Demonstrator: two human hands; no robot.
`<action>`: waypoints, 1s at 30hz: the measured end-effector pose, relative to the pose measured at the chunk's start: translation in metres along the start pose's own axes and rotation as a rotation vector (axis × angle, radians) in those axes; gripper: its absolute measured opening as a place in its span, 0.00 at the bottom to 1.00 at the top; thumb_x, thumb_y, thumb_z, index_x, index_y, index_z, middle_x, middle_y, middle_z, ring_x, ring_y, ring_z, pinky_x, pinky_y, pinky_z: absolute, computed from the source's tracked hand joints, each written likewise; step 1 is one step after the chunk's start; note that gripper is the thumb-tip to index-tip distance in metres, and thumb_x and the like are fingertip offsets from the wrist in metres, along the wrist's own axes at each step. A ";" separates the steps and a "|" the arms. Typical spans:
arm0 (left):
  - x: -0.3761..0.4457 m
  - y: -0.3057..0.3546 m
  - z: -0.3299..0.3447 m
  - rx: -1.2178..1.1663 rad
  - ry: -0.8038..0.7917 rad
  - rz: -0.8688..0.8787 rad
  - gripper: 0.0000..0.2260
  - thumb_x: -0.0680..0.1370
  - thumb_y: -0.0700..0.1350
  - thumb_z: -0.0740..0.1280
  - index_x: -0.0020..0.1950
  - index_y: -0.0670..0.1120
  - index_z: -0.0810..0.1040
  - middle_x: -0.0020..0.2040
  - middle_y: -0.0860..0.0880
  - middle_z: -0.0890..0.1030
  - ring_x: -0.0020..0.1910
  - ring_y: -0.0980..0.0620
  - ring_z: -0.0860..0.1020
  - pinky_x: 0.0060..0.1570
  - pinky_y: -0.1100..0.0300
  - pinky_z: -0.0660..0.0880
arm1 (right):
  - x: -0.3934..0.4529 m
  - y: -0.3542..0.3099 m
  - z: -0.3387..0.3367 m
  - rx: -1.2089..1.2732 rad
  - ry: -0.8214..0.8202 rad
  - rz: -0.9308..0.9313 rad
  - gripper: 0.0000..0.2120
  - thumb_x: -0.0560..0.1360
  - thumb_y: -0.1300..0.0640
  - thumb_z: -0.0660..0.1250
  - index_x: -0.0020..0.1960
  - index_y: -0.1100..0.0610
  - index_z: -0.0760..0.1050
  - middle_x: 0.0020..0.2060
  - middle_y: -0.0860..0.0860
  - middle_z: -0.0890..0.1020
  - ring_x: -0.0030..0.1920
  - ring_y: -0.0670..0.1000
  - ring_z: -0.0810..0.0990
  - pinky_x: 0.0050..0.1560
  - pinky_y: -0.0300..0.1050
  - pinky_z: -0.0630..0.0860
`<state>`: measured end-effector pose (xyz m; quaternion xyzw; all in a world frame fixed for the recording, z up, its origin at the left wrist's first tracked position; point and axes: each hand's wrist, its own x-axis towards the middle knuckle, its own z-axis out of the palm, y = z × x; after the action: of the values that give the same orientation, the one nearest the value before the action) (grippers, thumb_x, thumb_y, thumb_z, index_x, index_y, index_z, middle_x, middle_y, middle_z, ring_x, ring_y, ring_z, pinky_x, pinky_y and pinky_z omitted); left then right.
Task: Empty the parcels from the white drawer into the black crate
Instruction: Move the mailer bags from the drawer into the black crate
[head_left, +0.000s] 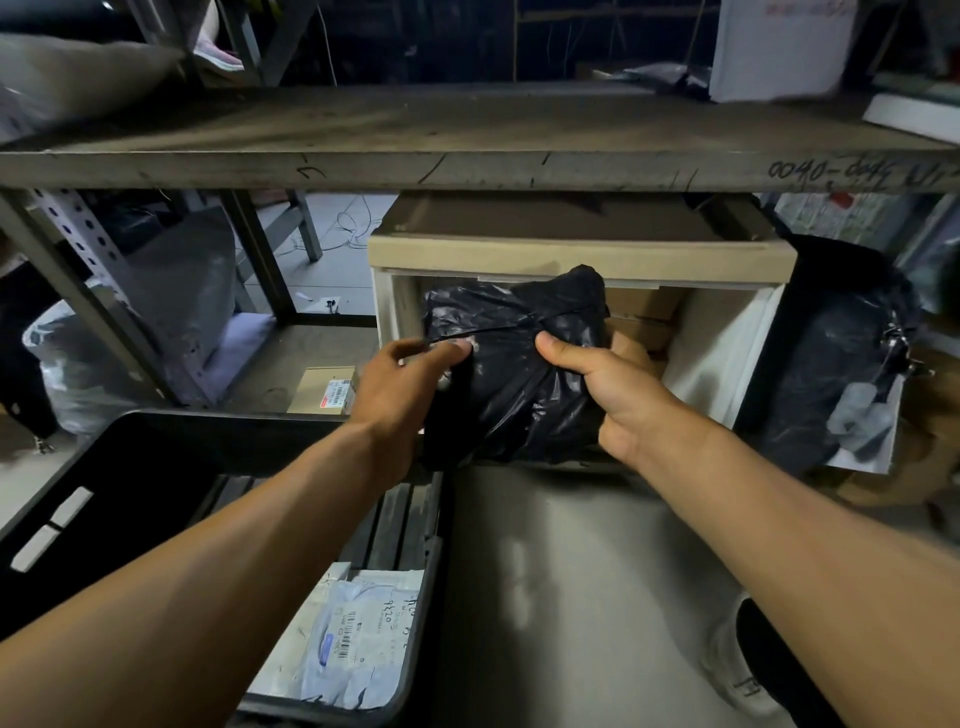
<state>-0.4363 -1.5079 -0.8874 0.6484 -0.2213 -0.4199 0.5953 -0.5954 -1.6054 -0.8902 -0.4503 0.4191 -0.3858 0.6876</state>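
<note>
Beneath a metal shelf (467, 161), left hand (400, 384) and right hand (618, 389) both grip a black-wrapped parcel (514, 364) at the white drawer (722, 353) mouth. Lift-out step; next, carry it down-left of the left hand into the black crate (130, 467).

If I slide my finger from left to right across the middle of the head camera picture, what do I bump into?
Left hand → black plastic parcel → right hand → white drawer wall → big black bag.
</note>
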 end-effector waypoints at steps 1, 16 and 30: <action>-0.001 -0.001 0.000 0.100 0.070 0.092 0.23 0.72 0.51 0.77 0.63 0.46 0.75 0.56 0.43 0.82 0.49 0.47 0.82 0.42 0.53 0.80 | 0.001 0.001 0.000 -0.022 0.026 -0.026 0.17 0.70 0.61 0.79 0.56 0.55 0.78 0.47 0.52 0.87 0.46 0.53 0.86 0.49 0.53 0.84; -0.020 0.003 0.035 0.011 -0.225 0.097 0.25 0.73 0.58 0.74 0.61 0.41 0.79 0.51 0.42 0.86 0.50 0.48 0.85 0.51 0.54 0.82 | -0.016 0.039 0.030 -0.405 -0.081 -0.425 0.15 0.66 0.60 0.77 0.48 0.46 0.78 0.44 0.46 0.86 0.48 0.49 0.85 0.51 0.56 0.83; -0.001 0.006 -0.016 -0.146 -0.212 -0.075 0.11 0.78 0.43 0.62 0.57 0.44 0.80 0.51 0.43 0.86 0.53 0.43 0.83 0.55 0.50 0.78 | 0.005 0.025 0.004 -0.433 -0.064 -0.167 0.34 0.67 0.49 0.80 0.69 0.46 0.69 0.60 0.44 0.75 0.56 0.44 0.76 0.52 0.40 0.74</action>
<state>-0.4221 -1.4990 -0.8827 0.5631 -0.2272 -0.5231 0.5980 -0.5861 -1.6010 -0.9141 -0.6323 0.4313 -0.3281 0.5536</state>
